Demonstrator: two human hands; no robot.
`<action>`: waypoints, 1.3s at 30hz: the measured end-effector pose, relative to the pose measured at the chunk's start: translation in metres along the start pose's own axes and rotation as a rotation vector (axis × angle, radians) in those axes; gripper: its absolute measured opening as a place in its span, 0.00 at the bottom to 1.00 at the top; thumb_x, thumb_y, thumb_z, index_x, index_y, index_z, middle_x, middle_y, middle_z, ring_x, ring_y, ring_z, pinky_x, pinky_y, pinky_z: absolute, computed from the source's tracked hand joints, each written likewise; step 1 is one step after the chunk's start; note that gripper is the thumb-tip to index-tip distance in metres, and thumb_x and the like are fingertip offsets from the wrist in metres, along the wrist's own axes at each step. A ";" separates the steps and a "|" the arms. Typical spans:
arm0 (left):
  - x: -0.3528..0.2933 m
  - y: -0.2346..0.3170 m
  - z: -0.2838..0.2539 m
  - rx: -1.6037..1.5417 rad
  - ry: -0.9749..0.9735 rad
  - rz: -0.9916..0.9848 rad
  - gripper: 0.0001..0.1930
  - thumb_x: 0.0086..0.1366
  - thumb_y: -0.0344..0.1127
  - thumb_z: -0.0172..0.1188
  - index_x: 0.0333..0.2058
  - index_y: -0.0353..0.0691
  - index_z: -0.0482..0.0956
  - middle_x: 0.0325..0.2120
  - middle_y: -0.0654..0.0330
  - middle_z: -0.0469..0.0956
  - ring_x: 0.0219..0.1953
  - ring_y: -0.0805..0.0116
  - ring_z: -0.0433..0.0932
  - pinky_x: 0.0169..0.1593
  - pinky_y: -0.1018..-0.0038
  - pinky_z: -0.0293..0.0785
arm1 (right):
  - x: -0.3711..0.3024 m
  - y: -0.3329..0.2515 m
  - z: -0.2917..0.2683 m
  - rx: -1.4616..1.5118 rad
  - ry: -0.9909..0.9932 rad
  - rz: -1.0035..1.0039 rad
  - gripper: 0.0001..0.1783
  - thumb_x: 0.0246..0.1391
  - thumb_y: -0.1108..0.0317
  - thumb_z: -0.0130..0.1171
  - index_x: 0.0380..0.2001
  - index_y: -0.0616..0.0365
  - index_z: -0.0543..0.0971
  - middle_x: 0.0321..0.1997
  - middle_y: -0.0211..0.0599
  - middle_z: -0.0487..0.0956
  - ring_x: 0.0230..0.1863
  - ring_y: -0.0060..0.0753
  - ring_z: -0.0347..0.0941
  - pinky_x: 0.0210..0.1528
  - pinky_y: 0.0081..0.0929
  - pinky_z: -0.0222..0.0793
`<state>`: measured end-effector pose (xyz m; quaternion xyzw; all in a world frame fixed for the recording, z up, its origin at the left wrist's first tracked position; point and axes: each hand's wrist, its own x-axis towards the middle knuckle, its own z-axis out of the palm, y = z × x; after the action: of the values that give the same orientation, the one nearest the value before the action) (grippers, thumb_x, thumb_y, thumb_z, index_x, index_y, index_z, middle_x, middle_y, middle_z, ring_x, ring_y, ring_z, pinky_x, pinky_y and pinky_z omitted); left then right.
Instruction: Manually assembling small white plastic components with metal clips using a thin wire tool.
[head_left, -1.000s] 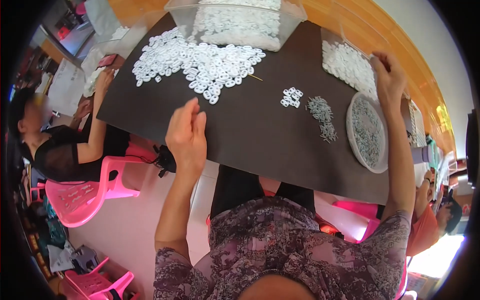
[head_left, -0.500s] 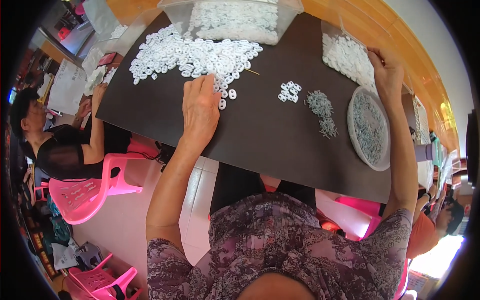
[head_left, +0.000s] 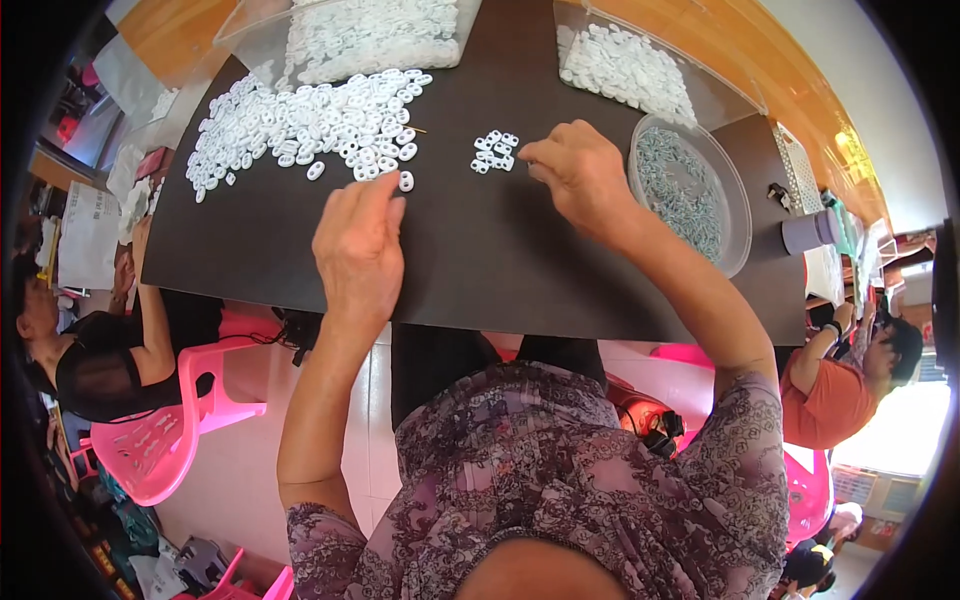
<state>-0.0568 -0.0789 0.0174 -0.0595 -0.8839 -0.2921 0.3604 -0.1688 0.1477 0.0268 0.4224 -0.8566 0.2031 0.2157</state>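
Observation:
My left hand, its fingers curled together, is just in front of the loose heap of white oval two-holed pieces. One white oval piece lies beside its fingertips; what the fingers hold, if anything, is hidden. My right hand is pinched closed to the right of a small cluster of white clip-like pieces. Whatever sits in that pinch is too small to make out. Behind my right wrist stands a round clear tub of small grey screws.
A large clear bin of white pieces stands at the back, with a smaller clear bin of white pieces farther right. A thin yellowish stick lies by the heap. A purple-grey cup is at the right. People sit on both sides.
My right hand has come from the right-hand bin leftward to the small cluster and now covers the loose screws. My left hand has drawn back from the heap. The view has shifted.

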 end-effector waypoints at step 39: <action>-0.036 0.042 0.021 -0.396 -0.006 0.092 0.10 0.48 0.22 0.65 0.31 0.33 0.77 0.24 0.60 0.74 0.24 0.68 0.72 0.26 0.77 0.69 | -0.016 -0.049 -0.033 0.967 -0.328 0.676 0.04 0.46 0.74 0.61 0.28 0.61 0.80 0.24 0.26 0.76 0.24 0.17 0.67 0.30 0.18 0.64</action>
<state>-0.0294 -0.0286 0.0012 -0.1703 -0.8067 -0.4433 0.3518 -0.1138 0.1480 0.0535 0.2031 -0.7760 0.5584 -0.2115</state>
